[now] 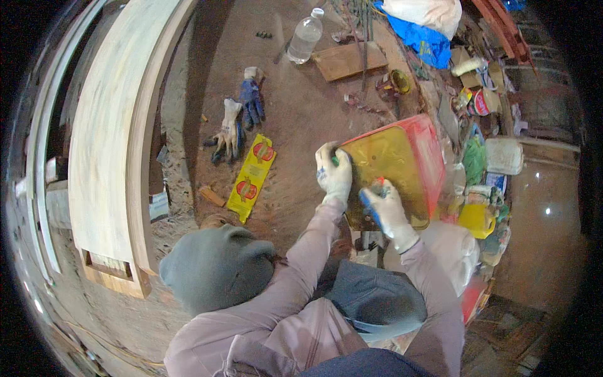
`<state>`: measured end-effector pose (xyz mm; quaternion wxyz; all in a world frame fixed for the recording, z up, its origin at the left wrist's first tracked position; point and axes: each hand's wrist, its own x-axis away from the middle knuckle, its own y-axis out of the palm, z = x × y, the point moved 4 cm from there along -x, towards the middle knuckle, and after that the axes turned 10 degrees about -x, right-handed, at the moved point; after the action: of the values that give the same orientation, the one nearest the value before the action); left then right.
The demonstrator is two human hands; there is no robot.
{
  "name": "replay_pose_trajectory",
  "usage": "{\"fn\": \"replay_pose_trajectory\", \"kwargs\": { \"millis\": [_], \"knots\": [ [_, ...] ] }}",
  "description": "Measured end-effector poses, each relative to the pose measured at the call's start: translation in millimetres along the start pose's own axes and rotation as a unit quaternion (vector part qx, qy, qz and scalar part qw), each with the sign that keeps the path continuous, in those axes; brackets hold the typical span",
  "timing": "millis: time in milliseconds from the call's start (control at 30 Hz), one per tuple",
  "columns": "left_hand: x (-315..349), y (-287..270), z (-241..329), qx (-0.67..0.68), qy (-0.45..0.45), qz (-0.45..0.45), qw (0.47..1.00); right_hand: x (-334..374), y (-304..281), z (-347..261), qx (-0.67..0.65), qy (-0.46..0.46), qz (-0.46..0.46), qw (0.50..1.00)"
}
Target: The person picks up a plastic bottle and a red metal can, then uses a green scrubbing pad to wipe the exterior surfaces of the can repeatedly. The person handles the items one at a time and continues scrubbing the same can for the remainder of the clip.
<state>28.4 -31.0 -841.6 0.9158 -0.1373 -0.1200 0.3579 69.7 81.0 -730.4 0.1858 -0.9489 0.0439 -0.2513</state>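
Note:
A large square tin [381,160], red on its side and dull gold on the face turned to me, is tilted in front of me. My left hand [333,171], in a white work glove, grips the tin's left edge; a bit of green shows by the fingers. Against the lower part of the gold face is my right hand [388,210], in a white glove with blue on it. Its fingers are curled, and a small red spot shows at their tips; what they hold is not clear. My bent knees, in dark grey trousers, are below the tin.
On the dirt floor lie two loose work gloves [252,100], a flat yellow carton [252,179], a clear bottle [305,38] and a wooden board [349,61]. Long pale planks [113,125] stand at left. Clutter with a yellow jug [477,220] lines the right.

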Motion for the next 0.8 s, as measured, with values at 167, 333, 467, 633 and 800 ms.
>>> {"fn": "replay_pose_trajectory", "kwargs": {
  "millis": [167, 333, 467, 633, 800],
  "knots": [
    [3, 25, 73, -0.072, 0.005, -0.066, 0.995, -20, -70, -20, -0.117, -0.032, 0.046, 0.992],
    [11, 35, 92, 0.004, 0.080, -0.126, 0.989, -21, -79, -22, -0.186, 0.008, 0.086, 0.979],
    [14, 8, 10, 0.004, -0.065, -0.077, 0.995, -12, -15, -1, -0.004, -0.031, 0.022, 0.999],
    [9, -6, -34, 0.019, -0.241, -0.169, 0.955, -5, 18, 24, 0.067, -0.014, -0.048, 0.996],
    [-1, 11, 50, -0.119, -0.140, -0.250, 0.951, -24, -58, -14, -0.068, -0.044, 0.021, 0.996]
  ]
}}
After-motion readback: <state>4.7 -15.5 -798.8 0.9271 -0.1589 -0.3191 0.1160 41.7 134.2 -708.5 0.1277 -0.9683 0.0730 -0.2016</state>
